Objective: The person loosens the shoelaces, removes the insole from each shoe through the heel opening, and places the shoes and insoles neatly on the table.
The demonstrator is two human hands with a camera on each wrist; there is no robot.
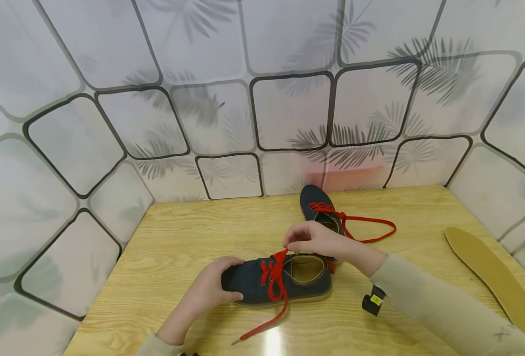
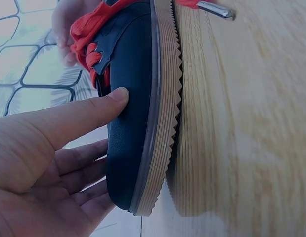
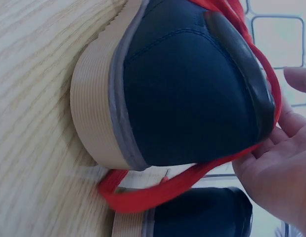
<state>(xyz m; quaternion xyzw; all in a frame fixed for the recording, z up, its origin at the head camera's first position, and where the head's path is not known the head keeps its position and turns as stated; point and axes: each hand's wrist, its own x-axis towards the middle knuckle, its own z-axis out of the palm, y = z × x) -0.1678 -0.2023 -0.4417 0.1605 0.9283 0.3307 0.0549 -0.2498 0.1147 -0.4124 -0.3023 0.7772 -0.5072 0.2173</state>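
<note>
A navy shoe (image 1: 253, 282) with a tan ridged sole lies on the wooden table, toe to the left. My left hand (image 1: 211, 284) grips its toe, thumb on the near side and fingers round the far side; the left wrist view shows the thumb (image 2: 101, 108) pressed to the upper. Above the shoe's tongue, my right hand (image 1: 313, 240) pinches the red shoelace (image 1: 280, 259). A loop of that lace hangs over the near side, and its tipped end trails onto the table. In the right wrist view, lace also runs round the heel (image 3: 192, 103).
Behind my right hand stands a second navy shoe (image 1: 311, 198), its red lace looped out to the right. A tan insole (image 1: 489, 272) lies along the table's right side. Patterned curtain panels (image 1: 289, 113) rise at the back and both sides of the wooden table (image 1: 178, 232).
</note>
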